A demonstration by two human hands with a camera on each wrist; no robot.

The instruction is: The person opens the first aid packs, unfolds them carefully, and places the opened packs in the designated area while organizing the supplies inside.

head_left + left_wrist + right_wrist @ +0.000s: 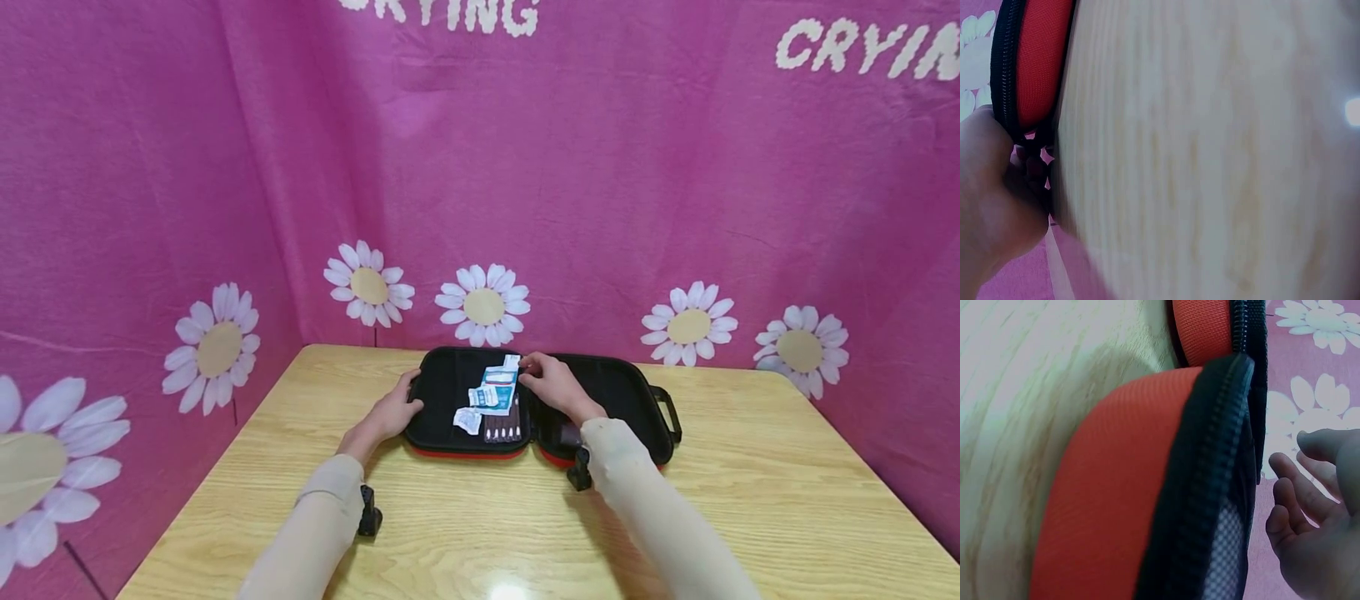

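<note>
Head view puts the red-shelled zip case (442,392) at our 12 o'clock, spread out toward the far side of the wooden counter (450,521), its carry handle (675,419) at the case's 3 o'clock. Inside the left half lie flat blue-and-white packets (504,377), with a dark pack of white-tipped swabs (502,427) at their 6 o'clock and a crumpled white packet (467,421) at their 7 o'clock.

Our left hand (390,412) rests at the case's 9 o'clock rim, thumb and fingers apart; whether they close round it we cannot tell. Our right hand (555,385) hangs at the packets' 2 o'clock, fingers loosely bent, the thumb standing off from them, and we see nothing pinched between.

We judge the packets nearly weightless, thin and pliable, perhaps slightly slick; a light pinch at their 1 o'clock end should suit. The swabs look slim enough to bend or snap, so we would take that pack by its long sides, clear of the white tips. The crumpled packet should squash easily; a raised fold gives purchase. The case seems light and semi-stiff, its woven shell grippy: best held beside the zip (1005,69), not by the soft mesh (1227,556).
</note>
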